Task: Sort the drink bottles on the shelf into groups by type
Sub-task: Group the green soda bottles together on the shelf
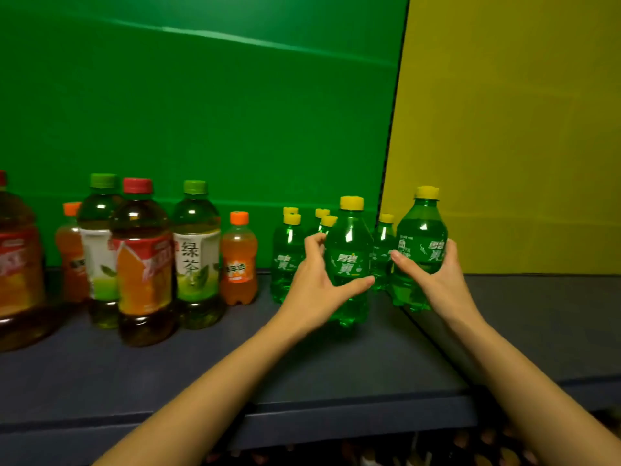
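Several small green soda bottles with yellow caps stand in a cluster on the dark shelf (201, 364). My left hand (314, 290) grips the front one (349, 264), thumb and fingers curled round its label. My right hand (433, 274) grips another green soda bottle (421, 247), which is just right of the first. More of the same kind (285, 257) stand behind, partly hidden. To the left are two orange soda bottles (238, 260), two green tea bottles (196, 257) and a red-capped iced tea bottle (142, 264).
A large red-label tea bottle (16, 264) sits at the far left edge. A green back panel (201, 112) and a yellow panel (521, 129) wall off the rear. The shelf's front edge (302, 415) runs across below my forearms.
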Tool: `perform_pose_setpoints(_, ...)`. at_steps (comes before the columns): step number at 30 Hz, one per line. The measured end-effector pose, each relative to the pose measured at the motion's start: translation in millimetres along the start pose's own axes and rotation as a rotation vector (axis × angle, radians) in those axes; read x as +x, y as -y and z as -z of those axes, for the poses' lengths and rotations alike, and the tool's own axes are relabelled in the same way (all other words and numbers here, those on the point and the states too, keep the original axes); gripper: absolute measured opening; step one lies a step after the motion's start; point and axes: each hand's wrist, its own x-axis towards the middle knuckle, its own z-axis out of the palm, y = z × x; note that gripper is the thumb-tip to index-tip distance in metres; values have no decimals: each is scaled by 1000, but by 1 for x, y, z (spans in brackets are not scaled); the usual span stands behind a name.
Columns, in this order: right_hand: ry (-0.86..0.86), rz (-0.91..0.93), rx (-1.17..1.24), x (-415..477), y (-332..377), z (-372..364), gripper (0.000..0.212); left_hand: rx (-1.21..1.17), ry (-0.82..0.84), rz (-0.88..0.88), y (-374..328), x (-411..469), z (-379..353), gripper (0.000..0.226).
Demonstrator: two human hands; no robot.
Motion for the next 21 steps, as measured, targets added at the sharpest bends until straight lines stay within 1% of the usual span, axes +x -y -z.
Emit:
perform_pose_setpoints(5, 88, -31, 56, 28, -30, 15, 63, 92, 36, 73, 16, 30, -50, 85)
perform_pose_setpoints(11, 148, -98, 101, 51, -63, 15, 67, 131, 32, 177, 36, 45, -76, 85)
perform_pose_setpoints(14, 179, -130, 122, 60, -79, 11, 65, 167, 39, 187, 42, 50, -76, 86)
perform_pose_setpoints(19, 223, -146, 129, 65, -96, 2, 65, 230, 56, 170, 46, 55, -74, 98)
perform_pose_setpoints(21, 255, -161, 123, 64, -100, 1, 67, 262, 25, 124, 43, 56, -73, 97)
